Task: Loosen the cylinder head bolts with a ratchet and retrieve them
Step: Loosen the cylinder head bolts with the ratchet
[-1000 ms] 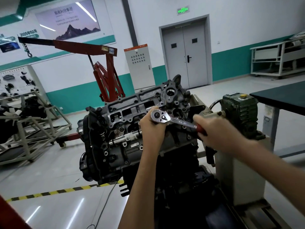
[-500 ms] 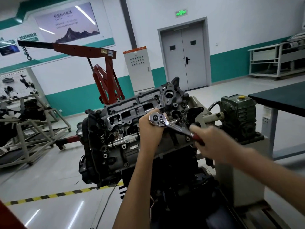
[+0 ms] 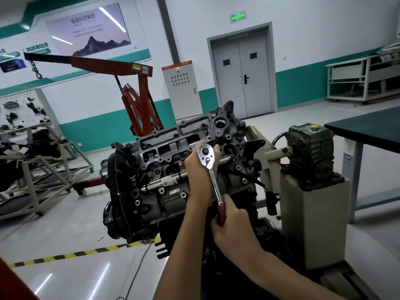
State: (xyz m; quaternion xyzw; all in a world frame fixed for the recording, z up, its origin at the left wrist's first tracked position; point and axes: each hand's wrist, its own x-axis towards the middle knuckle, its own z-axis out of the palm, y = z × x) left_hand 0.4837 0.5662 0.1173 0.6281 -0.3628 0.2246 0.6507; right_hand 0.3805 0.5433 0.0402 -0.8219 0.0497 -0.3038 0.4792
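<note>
Since a second ago the ratchet [image 3: 213,178] handle has swung from about 4 o'clock of its head to between 5 and 6 o'clock, and my right hand [image 3: 232,226] has come down with it.

Right hand: fingers closed round the red grip at the handle's lower end.

Left hand [image 3: 198,172]: curled behind and round the chrome ratchet head, with one fingertip showing past its upper right edge.

Ratchet head sits against the cylinder head [image 3: 168,148], toward its right end. The bolt beneath is hidden by the tool and my left hand.

Surroundings:
- Green gearbox [image 3: 309,152] on a grey pedestal at 3 o'clock of the engine.
- Dark-topped bench [image 3: 368,126] further out at 3 o'clock, apart from the pedestal.
- Red engine crane [image 3: 140,105] behind the engine at 11 o'clock.
- Metal-framed rack [image 3: 32,167] at 9 o'clock.
- Yellow-and-black floor tape [image 3: 75,254] at 7 o'clock, with a cable [image 3: 138,271] on the floor near its right end.
- Grey double door [image 3: 240,70] and control cabinet [image 3: 181,92] at the far wall, 12 o'clock.
</note>
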